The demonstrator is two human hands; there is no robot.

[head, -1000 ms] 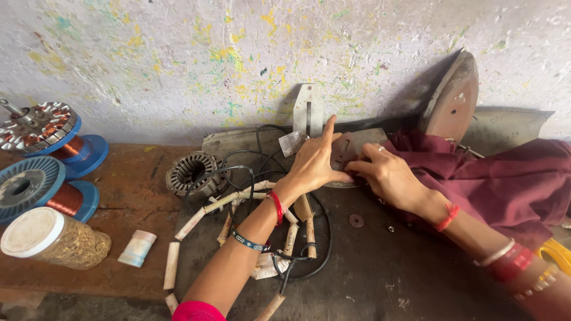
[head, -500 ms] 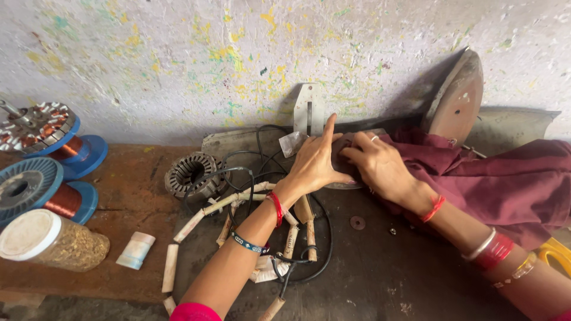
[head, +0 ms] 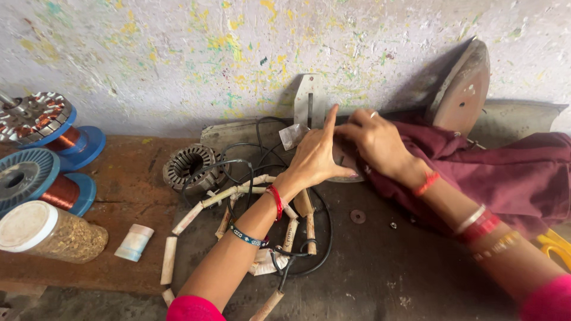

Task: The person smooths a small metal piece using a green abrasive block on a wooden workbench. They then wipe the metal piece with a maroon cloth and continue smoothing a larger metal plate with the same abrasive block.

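2 hands press 1 grey plate beside 3 blue wire spools.

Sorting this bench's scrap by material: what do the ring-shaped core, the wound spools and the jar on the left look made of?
The ring-shaped core looks like stacked steel plates, dull grey, with slotted teeth round the bore. The spools seem blue plastic flanges wound with glossy copper-coloured wire, likely enamelled copper. The jar looks like clear plastic or glass, I cannot tell which, with a pale lid and tan granular filling.
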